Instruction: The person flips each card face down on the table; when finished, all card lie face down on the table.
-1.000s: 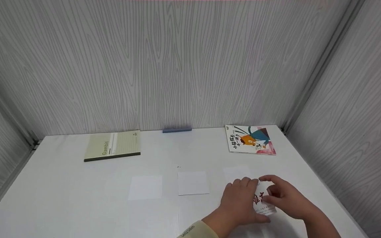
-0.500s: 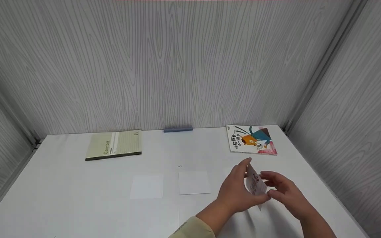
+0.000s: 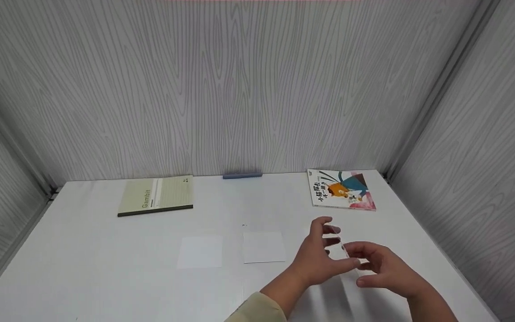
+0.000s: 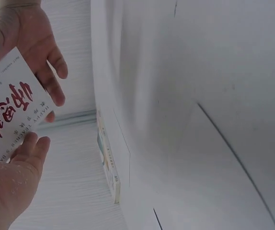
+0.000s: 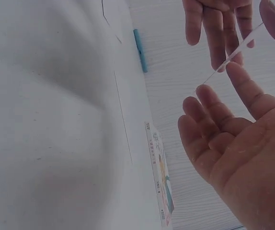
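A white greeting card [image 4: 13, 108] with red Chinese characters and small English print is held above the table, turned edge-on in the head view. My left hand [image 3: 313, 261] holds it between thumb and fingers, by its edges. Across from it, my right hand [image 3: 389, 270] has loosely bent fingers against the card's other side, its thumb standing apart near the close corner. In the right wrist view the card [image 5: 245, 43] is a thin slanting strip, with right fingertips [image 5: 235, 72] right at it.
On the white table [image 3: 83, 268] lie several blank white squares, including one square [image 3: 264, 247] at the middle. Toward the back are a green notebook [image 3: 157, 195], a blue bar-shaped item [image 3: 242, 175] and a picture book [image 3: 341, 189]. Grey wood-grain panels [image 3: 221, 89] enclose the table.
The card has turned from showing its printed face to edge-on in the head view. My right thumb has come off the printed face, and my left hand has shifted round to the card's edges.
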`<state>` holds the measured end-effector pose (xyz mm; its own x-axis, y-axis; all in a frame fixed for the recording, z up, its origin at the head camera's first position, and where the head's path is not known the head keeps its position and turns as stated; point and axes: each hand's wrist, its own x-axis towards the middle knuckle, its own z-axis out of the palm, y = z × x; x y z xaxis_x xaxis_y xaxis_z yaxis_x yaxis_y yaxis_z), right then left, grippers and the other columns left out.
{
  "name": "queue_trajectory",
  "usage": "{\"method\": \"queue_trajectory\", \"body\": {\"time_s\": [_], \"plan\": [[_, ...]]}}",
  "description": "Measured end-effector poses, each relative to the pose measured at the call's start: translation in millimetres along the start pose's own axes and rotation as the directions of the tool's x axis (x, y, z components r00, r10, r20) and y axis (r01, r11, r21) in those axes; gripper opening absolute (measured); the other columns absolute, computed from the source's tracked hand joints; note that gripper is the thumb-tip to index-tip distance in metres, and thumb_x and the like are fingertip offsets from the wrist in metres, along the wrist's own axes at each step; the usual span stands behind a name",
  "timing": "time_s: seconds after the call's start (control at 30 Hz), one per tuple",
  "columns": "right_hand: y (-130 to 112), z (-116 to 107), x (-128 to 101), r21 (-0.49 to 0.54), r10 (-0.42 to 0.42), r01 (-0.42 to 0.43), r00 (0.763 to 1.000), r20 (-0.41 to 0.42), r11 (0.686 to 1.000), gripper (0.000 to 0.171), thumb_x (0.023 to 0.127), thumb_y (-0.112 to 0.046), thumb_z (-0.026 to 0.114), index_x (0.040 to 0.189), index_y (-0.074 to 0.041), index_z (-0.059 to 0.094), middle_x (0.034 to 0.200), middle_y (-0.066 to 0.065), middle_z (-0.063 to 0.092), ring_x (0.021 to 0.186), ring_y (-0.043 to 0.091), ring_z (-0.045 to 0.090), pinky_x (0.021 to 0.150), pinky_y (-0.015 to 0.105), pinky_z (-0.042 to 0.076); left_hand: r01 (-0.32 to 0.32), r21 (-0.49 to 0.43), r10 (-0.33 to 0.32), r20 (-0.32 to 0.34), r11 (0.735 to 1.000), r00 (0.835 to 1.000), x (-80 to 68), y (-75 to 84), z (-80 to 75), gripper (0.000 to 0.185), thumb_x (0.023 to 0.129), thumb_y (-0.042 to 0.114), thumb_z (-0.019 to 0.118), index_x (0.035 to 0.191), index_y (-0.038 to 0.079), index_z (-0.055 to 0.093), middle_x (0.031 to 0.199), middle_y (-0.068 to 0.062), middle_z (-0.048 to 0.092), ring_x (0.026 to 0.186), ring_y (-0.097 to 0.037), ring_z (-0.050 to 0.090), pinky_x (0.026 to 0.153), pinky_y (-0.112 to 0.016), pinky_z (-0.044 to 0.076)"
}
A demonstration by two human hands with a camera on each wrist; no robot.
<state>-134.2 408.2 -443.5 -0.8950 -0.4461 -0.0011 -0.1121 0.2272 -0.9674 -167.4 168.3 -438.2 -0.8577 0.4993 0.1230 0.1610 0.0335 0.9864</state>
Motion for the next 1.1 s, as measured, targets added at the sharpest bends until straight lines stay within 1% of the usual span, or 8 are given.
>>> {"method": "queue_trajectory", "body": {"time_s": [0.17, 0.27, 0.33, 0.47, 0.6, 0.77, 0.9, 1.1], "plan": [[-6.1, -3.2, 4.1, -0.205, 0.063, -0.066, 0.998, -0.020, 0.977, 0.063, 0.084, -0.010, 0.085, 0.139, 0.004, 0.059, 0.133, 0.014, 0.066, 0.118, 0.025, 0.064, 0.094, 0.044, 0.054, 0.048, 0.081, -0.049, 0.002, 0.996, 0.999, 1.5, -3.8, -7.4, 0.086, 0.082, 0.035, 0.093, 0.150, 0.026, 0.041, 0.132, 0.015, 0.055, 0.123, -0.006, 0.061, 0.100, -0.032, 0.053], [-11.2, -7.6, 7.4, -0.381, 0.094, -0.101, 0.995, -0.036, 0.919, 0.064, 0.078, -0.012, 0.091, 0.133, -0.002, 0.062, 0.128, 0.012, 0.065, 0.114, 0.029, 0.062, 0.090, 0.047, 0.054, 0.131, 0.208, -0.128, -0.026, 0.969, 0.991, 3.3, -5.1, -11.6, 0.087, 0.077, 0.041, 0.096, 0.148, 0.022, 0.050, 0.133, 0.010, 0.056, 0.121, -0.011, 0.060, 0.098, -0.032, 0.055], [-14.3, -10.3, 8.2, -0.463, 0.131, -0.136, 0.990, -0.044, 0.876, 0.064, 0.073, -0.010, 0.094, 0.129, -0.005, 0.063, 0.127, 0.011, 0.063, 0.113, 0.032, 0.060, 0.089, 0.052, 0.053, 0.196, 0.310, -0.194, -0.036, 0.931, 0.980, 3.8, -6.3, -12.0, 0.089, 0.072, 0.045, 0.098, 0.146, 0.021, 0.054, 0.132, 0.006, 0.058, 0.118, -0.014, 0.060, 0.099, -0.035, 0.055], [-15.0, -12.4, 7.2, -0.577, 0.232, -0.225, 0.971, -0.062, 0.785, 0.062, 0.065, -0.007, 0.099, 0.119, -0.011, 0.067, 0.128, 0.006, 0.061, 0.113, 0.034, 0.060, 0.093, 0.058, 0.054, 0.242, 0.548, -0.276, -0.022, 0.800, 0.961, 2.3, -11.6, -5.9, 0.098, 0.064, 0.057, 0.099, 0.146, 0.022, 0.058, 0.131, 0.003, 0.057, 0.117, -0.017, 0.057, 0.105, -0.045, 0.050], [-8.9, -9.5, 5.8, -0.651, 0.288, -0.267, 0.954, -0.077, 0.710, 0.060, 0.062, -0.008, 0.101, 0.112, -0.016, 0.070, 0.129, 0.003, 0.060, 0.114, 0.032, 0.060, 0.100, 0.058, 0.053, 0.168, 0.768, -0.252, -0.009, 0.617, 0.968, 0.3, -19.6, 6.2, 0.099, 0.063, 0.067, 0.095, 0.145, 0.022, 0.061, 0.134, 0.003, 0.057, 0.119, -0.019, 0.056, 0.104, -0.049, 0.048], [0.1, -4.7, 3.9, -0.664, 0.320, -0.290, 0.944, -0.080, 0.689, 0.057, 0.060, -0.004, 0.102, 0.105, -0.020, 0.072, 0.133, 0.007, 0.060, 0.122, 0.037, 0.057, 0.106, 0.063, 0.047, 0.060, 0.913, -0.267, 0.054, 0.403, 0.962, -2.1, -28.6, 20.4, 0.081, 0.065, 0.072, 0.092, 0.127, 0.025, 0.070, 0.124, 0.007, 0.061, 0.108, -0.018, 0.059, 0.095, -0.045, 0.050], [9.6, 0.6, 1.6, -0.679, 0.352, -0.301, 0.934, -0.067, 0.670, 0.055, 0.060, -0.006, 0.102, 0.103, -0.022, 0.073, 0.134, 0.008, 0.060, 0.125, 0.040, 0.052, 0.107, 0.065, 0.045, -0.003, 0.953, -0.301, 0.098, 0.303, 0.949, -6.2, -32.9, 29.7, 0.063, 0.065, 0.070, 0.092, 0.110, 0.029, 0.075, 0.108, 0.008, 0.061, 0.101, -0.019, 0.059, 0.099, -0.050, 0.048], [17.9, 2.8, 2.7, -0.710, 0.385, -0.349, 0.915, -0.119, 0.611, 0.057, 0.056, -0.006, 0.104, 0.101, -0.022, 0.073, 0.130, 0.004, 0.059, 0.121, 0.033, 0.051, 0.106, 0.059, 0.048, -0.043, 0.967, -0.274, 0.114, 0.251, 0.955, -5.5, -35.8, 38.1, 0.053, 0.067, 0.066, 0.093, 0.103, 0.031, 0.078, 0.112, 0.007, 0.063, 0.112, -0.023, 0.060, 0.109, -0.060, 0.043]]}}
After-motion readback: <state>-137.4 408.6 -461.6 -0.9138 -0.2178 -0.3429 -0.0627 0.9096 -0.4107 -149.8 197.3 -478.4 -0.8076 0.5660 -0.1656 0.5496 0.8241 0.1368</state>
